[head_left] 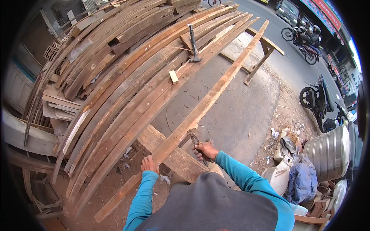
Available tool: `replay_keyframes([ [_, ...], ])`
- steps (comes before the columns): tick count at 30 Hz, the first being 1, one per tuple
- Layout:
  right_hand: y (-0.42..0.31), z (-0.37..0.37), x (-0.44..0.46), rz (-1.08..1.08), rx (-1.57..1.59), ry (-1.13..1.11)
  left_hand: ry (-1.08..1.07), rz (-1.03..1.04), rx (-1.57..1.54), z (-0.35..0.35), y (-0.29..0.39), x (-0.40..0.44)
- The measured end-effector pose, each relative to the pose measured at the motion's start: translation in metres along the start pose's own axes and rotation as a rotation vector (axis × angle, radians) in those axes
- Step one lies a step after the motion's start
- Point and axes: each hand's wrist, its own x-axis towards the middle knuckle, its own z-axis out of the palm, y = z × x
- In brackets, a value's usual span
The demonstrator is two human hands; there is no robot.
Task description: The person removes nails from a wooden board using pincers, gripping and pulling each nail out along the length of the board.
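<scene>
A long, narrow wooden plank [216, 92] runs from the lower left up to the upper right, resting across a short, thick board [185, 161] near my body and a wooden trestle [266, 48] at its far end. My left hand [149, 164] is closed on the near part of this plank, at its left edge. In my right hand [207, 151] are the handles of metal pincers [194, 137]. Their jaws are at the plank's right side; whether they grip a nail cannot be made out.
Long boards [127, 88] lie stacked to the left, with a hammer [194, 46] and a small wood block [174, 77] on them. Nails are scattered over the concrete floor [208, 115]. On the right are a metal drum [325, 152], a blue bag [302, 179] and a parked motorcycle [318, 98].
</scene>
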Motion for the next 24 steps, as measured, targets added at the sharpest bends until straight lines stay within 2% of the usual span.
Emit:
replay_keyframes([
  [6,0.042,0.054,0.020,-0.232,0.047,0.244,-0.055,-0.014,-0.051,0.005,-0.008,0.007],
  [8,0.082,0.066,0.060,-0.405,-0.171,0.453,-0.040,0.015,-0.078,0.007,-0.016,0.014],
  [11,0.103,0.069,0.086,-0.531,-0.414,0.602,-0.112,0.074,-0.176,0.018,-0.035,0.026],
  [12,0.098,0.075,0.079,-0.647,-0.520,0.667,-0.128,0.093,-0.189,0.015,-0.039,0.031],
  [15,0.087,0.073,0.073,-0.616,-0.652,0.614,-0.324,-0.010,-0.217,-0.009,-0.038,0.048],
  [20,0.057,0.053,0.021,-0.692,-0.657,0.535,-0.342,-0.026,-0.265,-0.011,-0.039,0.053],
  [22,0.045,0.014,0.019,-0.512,-0.632,0.347,-0.311,-0.044,-0.236,-0.015,-0.032,0.047],
  [24,0.026,-0.012,0.009,-0.423,-0.534,0.249,-0.274,-0.034,-0.222,-0.008,-0.031,0.040],
])
